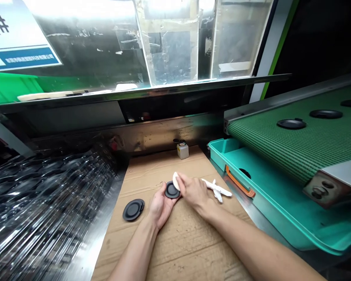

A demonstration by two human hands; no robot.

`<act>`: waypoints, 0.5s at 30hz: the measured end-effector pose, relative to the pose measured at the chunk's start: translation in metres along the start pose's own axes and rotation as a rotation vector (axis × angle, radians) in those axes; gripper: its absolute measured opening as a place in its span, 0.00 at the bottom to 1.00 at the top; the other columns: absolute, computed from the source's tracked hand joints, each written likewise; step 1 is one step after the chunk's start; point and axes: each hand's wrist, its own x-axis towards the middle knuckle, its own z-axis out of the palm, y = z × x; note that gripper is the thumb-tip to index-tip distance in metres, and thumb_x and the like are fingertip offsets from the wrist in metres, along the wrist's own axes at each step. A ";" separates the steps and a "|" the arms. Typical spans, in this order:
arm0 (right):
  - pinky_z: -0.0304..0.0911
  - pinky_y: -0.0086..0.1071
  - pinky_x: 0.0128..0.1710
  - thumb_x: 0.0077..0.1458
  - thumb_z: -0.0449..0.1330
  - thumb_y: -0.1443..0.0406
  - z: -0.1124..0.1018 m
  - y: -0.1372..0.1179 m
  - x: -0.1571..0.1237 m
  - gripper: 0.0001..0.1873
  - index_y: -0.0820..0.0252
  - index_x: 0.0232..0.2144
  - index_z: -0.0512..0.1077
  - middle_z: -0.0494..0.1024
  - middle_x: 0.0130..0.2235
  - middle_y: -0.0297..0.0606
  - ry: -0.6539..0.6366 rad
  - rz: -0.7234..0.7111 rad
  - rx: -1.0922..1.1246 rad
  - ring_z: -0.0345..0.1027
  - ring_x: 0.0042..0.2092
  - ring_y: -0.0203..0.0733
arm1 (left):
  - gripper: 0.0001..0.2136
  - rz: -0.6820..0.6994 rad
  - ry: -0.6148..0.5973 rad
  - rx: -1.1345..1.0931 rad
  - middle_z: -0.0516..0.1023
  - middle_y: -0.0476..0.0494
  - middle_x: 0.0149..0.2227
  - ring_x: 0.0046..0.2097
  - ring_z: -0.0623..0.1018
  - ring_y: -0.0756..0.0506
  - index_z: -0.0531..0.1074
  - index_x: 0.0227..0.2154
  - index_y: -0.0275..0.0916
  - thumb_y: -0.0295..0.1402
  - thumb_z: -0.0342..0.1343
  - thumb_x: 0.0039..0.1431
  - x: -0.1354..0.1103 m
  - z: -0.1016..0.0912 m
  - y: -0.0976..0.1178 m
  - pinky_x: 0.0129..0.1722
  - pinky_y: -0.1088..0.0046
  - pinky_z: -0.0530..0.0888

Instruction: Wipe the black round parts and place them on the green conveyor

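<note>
My left hand point(160, 207) grips a round black plastic lid point(171, 191) by its edge, above the cardboard sheet point(175, 242). Pinched in my right hand point(193, 191) is a white round pad point(176, 181), held against the lid's upper right side. Another round black lid point(133, 210) lies on the cardboard left of my left hand. Just beyond my right hand, a white cloth-like bundle point(218, 190) rests on the cardboard. A small square bottle point(183, 150) with a metal top stands at the cardboard's far end.
Clear plastic trays point(46, 195) holding black parts fill the left side. To the right sits a teal bin point(269, 203) with an orange handle, partly under a green conveyor belt point(280, 144) carrying several black lids. A metal shelf point(163, 89) crosses the back, with a green crate point(13, 86) on it.
</note>
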 end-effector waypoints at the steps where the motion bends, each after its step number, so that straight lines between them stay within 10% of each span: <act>1: 0.59 0.31 0.34 0.64 0.42 0.51 -0.002 0.004 0.003 0.22 0.41 0.53 0.68 0.80 0.36 0.37 0.014 0.046 0.019 0.73 0.36 0.44 | 0.12 0.003 0.007 0.008 0.77 0.32 0.45 0.46 0.78 0.40 0.71 0.42 0.30 0.32 0.47 0.64 0.000 0.000 0.000 0.49 0.58 0.74; 15: 0.60 0.27 0.36 0.59 0.51 0.54 -0.019 0.017 0.000 0.16 0.52 0.43 0.74 0.79 0.35 0.33 -0.049 -0.067 0.483 0.72 0.37 0.38 | 0.11 -0.001 0.004 -0.003 0.76 0.35 0.46 0.47 0.76 0.41 0.71 0.43 0.33 0.33 0.50 0.62 0.001 -0.001 0.001 0.49 0.59 0.73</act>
